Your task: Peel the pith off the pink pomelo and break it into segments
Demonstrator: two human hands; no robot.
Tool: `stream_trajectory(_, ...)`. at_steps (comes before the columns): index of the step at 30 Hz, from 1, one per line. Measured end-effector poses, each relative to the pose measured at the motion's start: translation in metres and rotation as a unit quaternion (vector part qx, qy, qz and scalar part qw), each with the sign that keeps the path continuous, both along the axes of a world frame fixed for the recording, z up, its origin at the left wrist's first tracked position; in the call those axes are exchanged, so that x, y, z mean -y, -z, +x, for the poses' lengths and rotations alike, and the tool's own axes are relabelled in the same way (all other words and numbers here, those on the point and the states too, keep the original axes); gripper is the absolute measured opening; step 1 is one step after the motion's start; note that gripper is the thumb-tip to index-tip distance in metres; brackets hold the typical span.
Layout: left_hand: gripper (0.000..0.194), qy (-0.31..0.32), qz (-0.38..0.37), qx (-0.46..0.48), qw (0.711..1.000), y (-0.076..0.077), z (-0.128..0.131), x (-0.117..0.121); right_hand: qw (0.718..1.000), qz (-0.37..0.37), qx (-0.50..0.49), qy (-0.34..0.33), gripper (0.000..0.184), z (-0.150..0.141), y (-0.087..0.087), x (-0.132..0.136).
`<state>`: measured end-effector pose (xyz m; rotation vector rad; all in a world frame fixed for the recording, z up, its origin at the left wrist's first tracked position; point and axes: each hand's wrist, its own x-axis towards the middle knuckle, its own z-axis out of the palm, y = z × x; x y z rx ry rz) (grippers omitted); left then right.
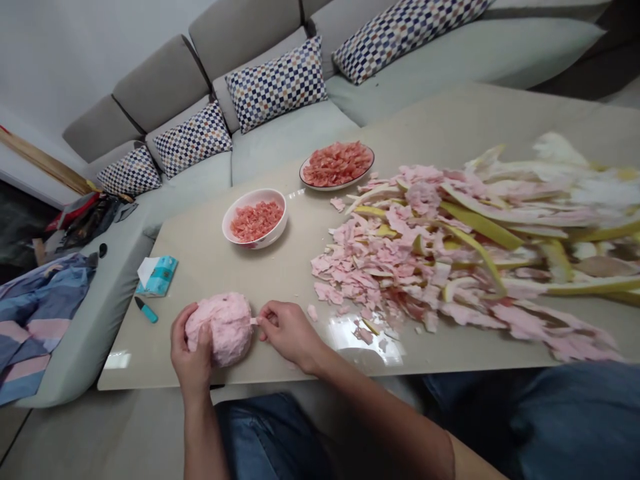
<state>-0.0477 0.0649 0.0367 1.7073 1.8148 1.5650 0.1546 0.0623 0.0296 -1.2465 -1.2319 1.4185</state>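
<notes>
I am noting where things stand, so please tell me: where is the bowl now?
In the head view, the bowl stands on the table, left of centre, beyond the pink fruit and to the left of the plate.

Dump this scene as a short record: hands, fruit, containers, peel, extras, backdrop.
left hand: wrapped around the fruit's left side
right hand: pinching a pale bit at the fruit's right edge
fruit: pink, rough, near the table's front edge
bowl: holds red pieces
plate: beyond the bowl, to its right; heaped with similar pieces
peel: pink, white and yellow-green pile, right side
extras: blue packet, teal tool, left side
backdrop: sofa with checked cushions
</notes>
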Motion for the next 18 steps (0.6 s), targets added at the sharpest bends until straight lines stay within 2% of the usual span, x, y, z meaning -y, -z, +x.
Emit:
stream_trajectory(4,0.042,0.007,0.000,0.008,1.000,0.000,0.000,-0.002,1.000,-0.013,-0.007,-0.007,0.020,0.001,0.001,0.004)
stream_trajectory(11,0.039,0.019,0.008,0.011,1.000,0.005,-0.007,-0.003,0.997,0.019,0.068,0.016,0.021,0.007,0.010,0.009)
stream_trajectory(16,0.041,0.021,0.008,0.036,0.999,0.007,-0.009,-0.003,0.999,-0.023,-0.032,-0.010,0.019,0.006,0.014,0.007)
stream_trajectory(18,0.043,0.024,0.005,0.035,0.999,0.008,-0.009,-0.003,1.000,0.015,-0.019,-0.007,0.023,0.008,0.010,0.004)
